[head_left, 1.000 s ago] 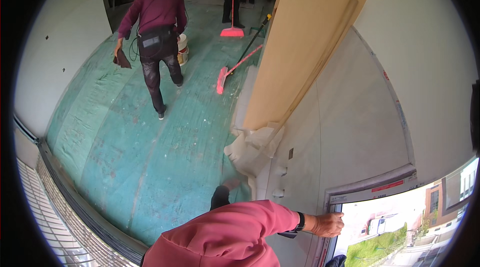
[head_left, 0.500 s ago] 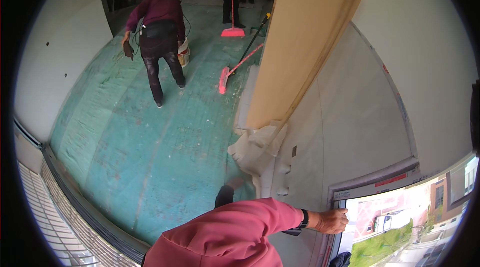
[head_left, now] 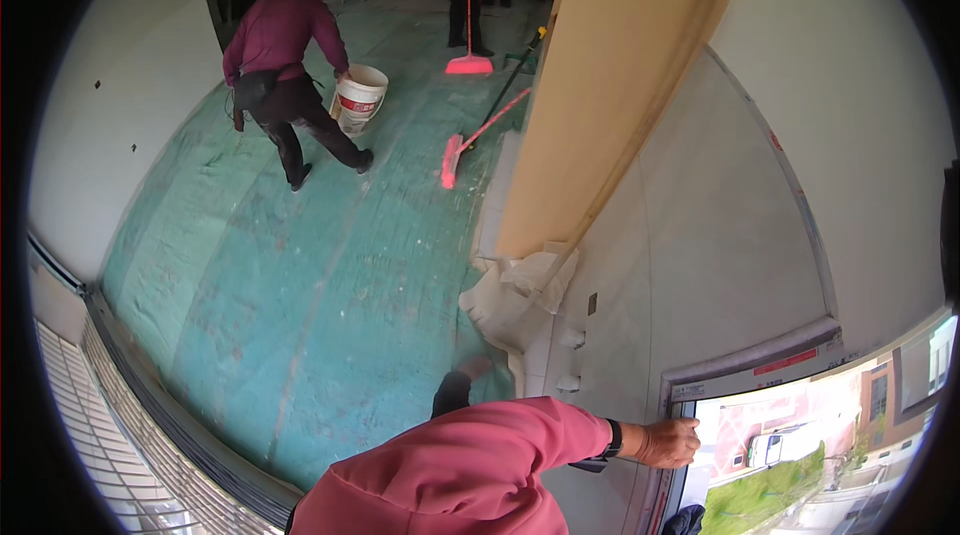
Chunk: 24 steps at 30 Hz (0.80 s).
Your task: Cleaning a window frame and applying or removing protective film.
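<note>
My left hand (head_left: 668, 443), at the end of a pink sleeve (head_left: 440, 470) and a dark wristband (head_left: 612, 438), reaches across to the right. Its fingers are curled over the upright edge of a window frame (head_left: 672, 480). Below that hand a dark bundle (head_left: 684, 520) shows at the lower edge; what it is I cannot make out. Under my sleeve a small dark flat object peeks out, mostly hidden. My right hand is not in view.
Green sheeting (head_left: 300, 335) covers the floor. A co-worker in maroon (head_left: 280, 30) holds a white bucket (head_left: 360, 100). Farther back, another person holds a pink broom (head_left: 469, 65); a second pink broom (head_left: 450, 163) leans by a wooden panel (head_left: 590, 85). Crumpled sheeting (head_left: 510, 300) lies at the panel's foot.
The co-worker in maroon has turned rightward and swung the bucket out to the right. My left hand stays on the window frame; the view has shifted slightly.
</note>
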Each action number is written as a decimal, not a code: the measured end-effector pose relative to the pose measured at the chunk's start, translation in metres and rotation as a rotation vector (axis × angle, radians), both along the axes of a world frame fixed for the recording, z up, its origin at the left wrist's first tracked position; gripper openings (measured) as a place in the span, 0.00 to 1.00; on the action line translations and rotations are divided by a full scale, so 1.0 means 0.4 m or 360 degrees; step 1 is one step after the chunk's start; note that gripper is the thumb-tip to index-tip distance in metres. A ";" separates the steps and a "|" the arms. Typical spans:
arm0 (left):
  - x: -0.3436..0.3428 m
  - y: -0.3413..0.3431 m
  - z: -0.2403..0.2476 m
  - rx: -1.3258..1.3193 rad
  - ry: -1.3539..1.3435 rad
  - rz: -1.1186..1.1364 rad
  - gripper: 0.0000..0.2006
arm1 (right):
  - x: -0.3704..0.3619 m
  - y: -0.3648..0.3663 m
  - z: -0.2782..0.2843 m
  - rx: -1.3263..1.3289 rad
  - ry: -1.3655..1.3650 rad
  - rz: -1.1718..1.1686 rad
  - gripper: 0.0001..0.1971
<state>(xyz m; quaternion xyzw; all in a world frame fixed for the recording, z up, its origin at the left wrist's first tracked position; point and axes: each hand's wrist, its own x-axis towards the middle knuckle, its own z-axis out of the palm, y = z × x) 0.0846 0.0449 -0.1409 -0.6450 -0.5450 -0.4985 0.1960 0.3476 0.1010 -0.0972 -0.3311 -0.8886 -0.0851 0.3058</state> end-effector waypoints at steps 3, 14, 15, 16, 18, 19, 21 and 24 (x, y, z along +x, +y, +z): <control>0.005 -0.005 0.012 0.0015 0.0014 -0.0019 0.09 | 0.014 0.000 -0.005 0.0002 0.0006 -0.0022 0.30; 0.002 -0.002 0.011 0.0037 0.0019 -0.0003 0.11 | 0.080 -0.004 0.009 0.0054 -0.0034 -0.0065 0.31; 0.002 -0.001 0.010 0.0042 0.0020 -0.0018 0.11 | 0.099 -0.002 0.014 0.0066 -0.0047 -0.0058 0.31; 0.002 0.000 0.008 0.0045 0.0018 -0.0030 0.11 | 0.120 -0.002 0.016 0.0083 -0.0059 -0.0060 0.31; 0.000 0.001 0.010 0.0061 -0.0010 -0.0017 0.11 | 0.191 0.013 0.033 0.0132 -0.0081 -0.0067 0.31; 0.000 0.001 0.009 0.0086 -0.0016 -0.0018 0.11 | 0.219 0.019 0.039 0.0155 -0.0077 -0.0062 0.32; 0.001 0.001 0.010 0.0124 -0.0070 0.0015 0.11 | 0.301 0.041 0.059 0.0201 -0.0083 -0.0066 0.32; 0.000 0.005 0.002 0.0099 -0.0105 -0.0057 0.10 | 0.335 0.070 0.078 0.0232 -0.0116 -0.0002 0.32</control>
